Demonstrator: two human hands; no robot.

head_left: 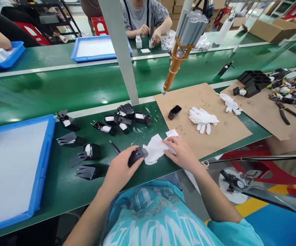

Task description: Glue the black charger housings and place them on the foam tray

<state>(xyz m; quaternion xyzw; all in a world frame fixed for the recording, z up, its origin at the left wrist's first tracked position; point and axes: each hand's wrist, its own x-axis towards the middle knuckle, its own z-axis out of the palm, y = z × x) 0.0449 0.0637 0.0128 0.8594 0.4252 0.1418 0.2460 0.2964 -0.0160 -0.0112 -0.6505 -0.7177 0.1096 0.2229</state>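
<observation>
My left hand [123, 165] is closed around a black plastic plug housing [137, 155], held just over the bench near its front edge. The housing's right end meets a crumpled white wipe [154, 148] lying on the green bench. My right hand [180, 152] grips the wipe's right side between thumb and fingers. Behind my left hand lie dark tweezers [114, 147], partly covered. To the left, several black housings [86, 173] with plug-like pins rest in a column. A further group of housings with white parts inside [124, 118] sits beyond my hands.
A blue-rimmed tray [41, 171] stands at the left. Brown cardboard [189, 95] carries a black empty case [175, 112] and white gloves [203, 119]. An orange screwdriver [172, 73] hangs above it. Pliers [283, 112] lie far right. A co-worker [148, 20] sits opposite.
</observation>
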